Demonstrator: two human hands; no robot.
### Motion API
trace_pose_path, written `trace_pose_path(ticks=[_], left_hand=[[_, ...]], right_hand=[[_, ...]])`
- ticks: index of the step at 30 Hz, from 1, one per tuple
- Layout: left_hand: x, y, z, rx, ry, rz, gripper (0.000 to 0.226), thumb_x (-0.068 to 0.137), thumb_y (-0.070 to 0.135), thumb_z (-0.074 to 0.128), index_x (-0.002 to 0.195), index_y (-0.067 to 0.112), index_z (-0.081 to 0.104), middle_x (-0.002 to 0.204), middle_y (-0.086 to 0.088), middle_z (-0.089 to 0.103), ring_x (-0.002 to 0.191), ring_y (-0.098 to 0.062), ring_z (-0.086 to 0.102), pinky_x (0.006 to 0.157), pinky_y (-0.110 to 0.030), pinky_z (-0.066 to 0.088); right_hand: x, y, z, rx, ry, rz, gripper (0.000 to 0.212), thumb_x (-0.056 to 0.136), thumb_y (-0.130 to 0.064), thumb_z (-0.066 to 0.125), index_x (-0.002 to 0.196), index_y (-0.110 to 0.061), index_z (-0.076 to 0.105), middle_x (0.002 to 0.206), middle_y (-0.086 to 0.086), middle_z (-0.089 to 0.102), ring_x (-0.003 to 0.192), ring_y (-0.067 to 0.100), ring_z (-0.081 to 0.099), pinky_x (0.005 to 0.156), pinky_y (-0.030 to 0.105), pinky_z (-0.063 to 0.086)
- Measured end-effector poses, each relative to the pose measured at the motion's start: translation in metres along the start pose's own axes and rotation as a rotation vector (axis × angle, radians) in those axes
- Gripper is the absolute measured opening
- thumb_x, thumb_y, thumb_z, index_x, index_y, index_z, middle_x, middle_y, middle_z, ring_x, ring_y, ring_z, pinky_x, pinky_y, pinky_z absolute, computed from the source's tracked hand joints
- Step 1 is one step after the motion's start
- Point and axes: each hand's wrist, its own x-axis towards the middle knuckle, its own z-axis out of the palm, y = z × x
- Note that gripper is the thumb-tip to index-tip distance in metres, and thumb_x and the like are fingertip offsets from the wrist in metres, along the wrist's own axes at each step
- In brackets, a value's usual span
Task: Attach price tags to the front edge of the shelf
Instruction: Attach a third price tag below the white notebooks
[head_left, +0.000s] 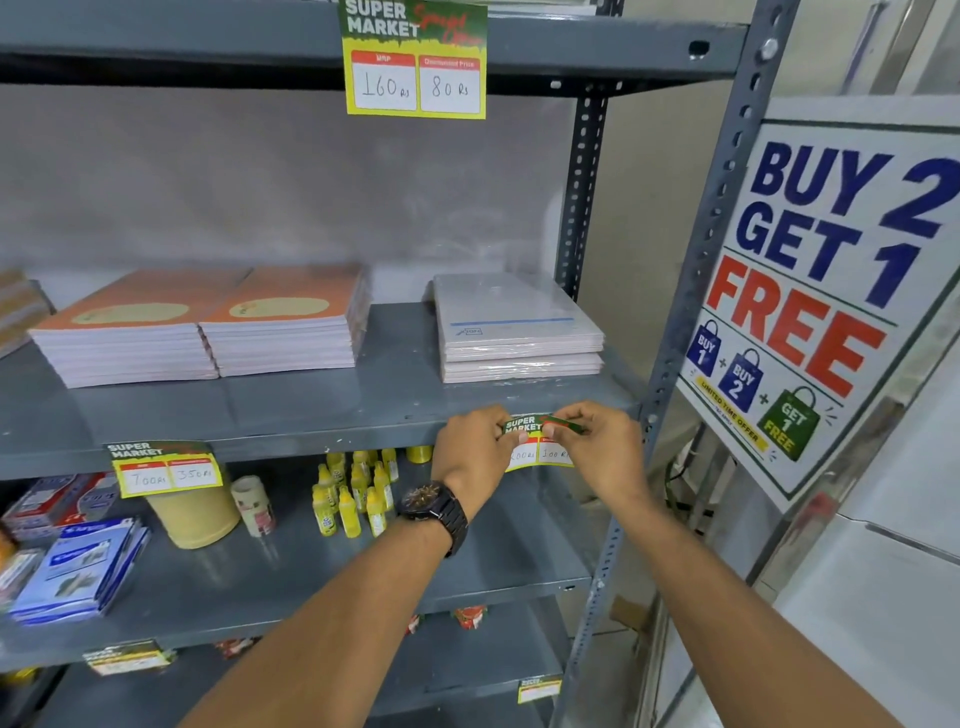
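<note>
A green and yellow price tag (540, 451) lies against the front edge of the grey middle shelf (311, 434), below a wrapped white paper stack. My left hand (475, 449), with a dark watch on its wrist, pinches the tag's left top corner. My right hand (597, 447) pinches its right top part, fingers pressed on the green header. Both hands cover the tag's sides. Another tag (166, 467) marked 700 and 350 hangs further left on the same edge. A third tag (415, 60) hangs from the shelf above.
Orange notebook stacks (208, 327) and the white paper stack (517, 327) rest on the middle shelf. Yellow bottles (353, 493), a cream tub (192, 514) and blue packs (78, 566) sit below. A "Buy 2 Get 1 Free" poster (826, 291) stands right of the perforated upright (691, 332).
</note>
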Motion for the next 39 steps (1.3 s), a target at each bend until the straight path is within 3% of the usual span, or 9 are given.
trace_pose_path(ticks=[3,6,13,16,20,24,28,34,39], left_hand=[[0.000,-0.002,0.002,0.071,0.006,0.029,0.022,0.087,0.038,0.064,0.083,0.017,0.063,0.074,-0.004,0.070,0.072,-0.029,0.062,0.059,-0.034,0.044],[0.000,-0.002,0.005,0.126,0.009,0.065,0.024,0.089,0.038,0.062,0.084,0.015,0.060,0.077,-0.009,0.071,0.074,-0.035,0.062,0.060,-0.039,0.048],[0.001,-0.001,0.002,0.226,0.004,0.067,0.029,0.089,0.043,0.059,0.087,0.015,0.061,0.084,-0.007,0.072,0.080,-0.035,0.065,0.064,-0.039,0.050],[0.003,0.000,-0.009,0.375,0.017,0.062,0.038,0.087,0.055,0.059,0.081,0.017,0.057,0.083,-0.005,0.071,0.078,-0.034,0.064,0.059,-0.034,0.041],[0.012,-0.002,-0.024,0.460,0.020,0.061,0.044,0.081,0.059,0.063,0.076,0.019,0.048,0.083,-0.005,0.070,0.074,-0.033,0.062,0.060,-0.033,0.039],[0.016,-0.002,-0.029,0.468,-0.006,0.053,0.048,0.077,0.062,0.067,0.078,0.018,0.048,0.081,-0.004,0.068,0.067,-0.028,0.052,0.059,-0.033,0.038],[0.017,-0.001,-0.029,0.470,-0.024,0.043,0.047,0.076,0.061,0.067,0.079,0.019,0.047,0.086,-0.005,0.070,0.077,-0.032,0.061,0.061,-0.034,0.040],[0.021,-0.002,-0.031,0.450,-0.065,0.022,0.048,0.075,0.064,0.067,0.081,0.020,0.049,0.090,-0.005,0.070,0.083,-0.033,0.063,0.066,-0.036,0.046],[0.021,-0.002,-0.031,0.444,-0.079,0.021,0.048,0.076,0.064,0.067,0.085,0.018,0.054,0.090,-0.004,0.070,0.083,-0.031,0.063,0.069,-0.038,0.049]], right_hand=[[0.000,0.002,0.002,-0.033,0.019,-0.011,0.008,0.076,-0.019,0.080,0.083,-0.020,0.077,0.078,-0.006,0.076,0.073,0.005,0.069,0.068,0.014,0.050],[-0.001,0.003,0.004,-0.047,0.034,-0.015,0.009,0.076,-0.020,0.080,0.085,-0.019,0.077,0.078,-0.005,0.076,0.071,0.006,0.069,0.071,0.021,0.054],[0.001,0.000,0.008,-0.104,0.081,0.013,0.007,0.074,-0.024,0.079,0.074,-0.020,0.074,0.070,-0.006,0.074,0.066,0.009,0.068,0.065,0.029,0.055],[0.004,0.000,0.005,-0.162,0.090,-0.019,0.016,0.070,-0.028,0.082,0.070,-0.020,0.069,0.072,-0.006,0.068,0.066,0.012,0.063,0.064,0.032,0.053],[0.010,-0.002,-0.001,-0.279,0.116,-0.103,0.024,0.062,-0.031,0.088,0.073,-0.022,0.068,0.079,-0.011,0.053,0.085,0.019,0.055,0.075,0.035,0.048],[0.011,-0.007,-0.001,-0.476,0.081,-0.144,0.027,0.067,-0.038,0.083,0.087,-0.026,0.069,0.095,-0.006,0.063,0.100,0.026,0.050,0.085,0.039,0.039],[0.005,-0.017,0.010,-0.596,-0.022,-0.200,0.038,0.070,-0.050,0.074,0.099,-0.028,0.065,0.105,-0.005,0.063,0.108,0.026,0.050,0.087,0.037,0.035],[0.024,-0.010,0.004,-0.533,-0.141,-0.349,0.028,0.073,-0.046,0.076,0.094,-0.029,0.067,0.094,-0.008,0.065,0.098,0.022,0.055,0.084,0.039,0.039],[0.032,0.008,-0.017,-0.398,-0.176,-0.419,0.028,0.076,-0.039,0.077,0.103,-0.031,0.073,0.104,-0.013,0.070,0.099,0.015,0.055,0.094,0.043,0.041]])
